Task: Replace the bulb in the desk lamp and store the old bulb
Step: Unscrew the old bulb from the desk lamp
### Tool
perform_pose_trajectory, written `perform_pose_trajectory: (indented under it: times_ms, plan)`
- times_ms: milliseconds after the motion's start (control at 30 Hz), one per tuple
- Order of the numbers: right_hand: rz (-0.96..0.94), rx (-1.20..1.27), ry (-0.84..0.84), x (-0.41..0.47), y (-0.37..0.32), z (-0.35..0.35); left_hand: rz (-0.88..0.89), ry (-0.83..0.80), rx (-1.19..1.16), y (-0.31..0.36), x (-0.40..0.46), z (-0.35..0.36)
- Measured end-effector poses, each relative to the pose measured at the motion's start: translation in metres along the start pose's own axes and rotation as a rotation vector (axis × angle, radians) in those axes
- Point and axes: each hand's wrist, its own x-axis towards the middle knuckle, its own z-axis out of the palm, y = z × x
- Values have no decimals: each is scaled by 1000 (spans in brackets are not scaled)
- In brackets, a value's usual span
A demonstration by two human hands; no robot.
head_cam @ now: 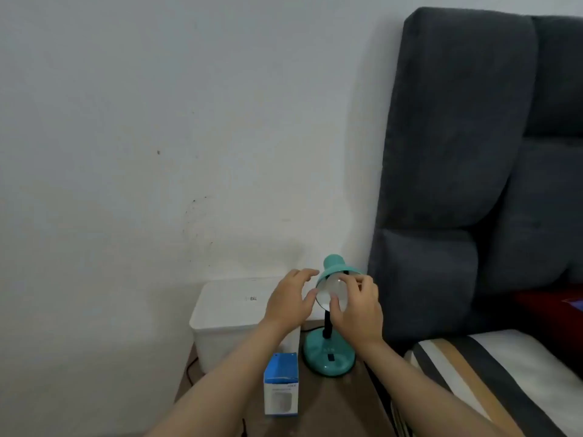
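White bulb (pixel 335 290) within right hand (pixel 358 305) grip.

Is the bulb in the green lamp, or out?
In: the bulb sits inside the lamp shade, right hand fingers around it.

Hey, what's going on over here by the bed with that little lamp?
A person is working on a teal desk lamp on a bedside table. The right hand has its fingers on the white bulb inside the shade; the left hand is open beside the shade's rim. A blue and white bulb box stands in front, next to a white lidded bin.
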Motion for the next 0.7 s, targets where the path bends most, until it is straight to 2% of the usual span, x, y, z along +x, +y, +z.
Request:
perform_pose_trajectory:
  times_ms: [333, 700]
  plan:
    - [99, 42, -56, 4, 10, 21, 100, 81, 37, -13, 16, 21]
    - [-13, 119, -72, 5, 28, 23, 109, 135, 36, -22, 21, 33]
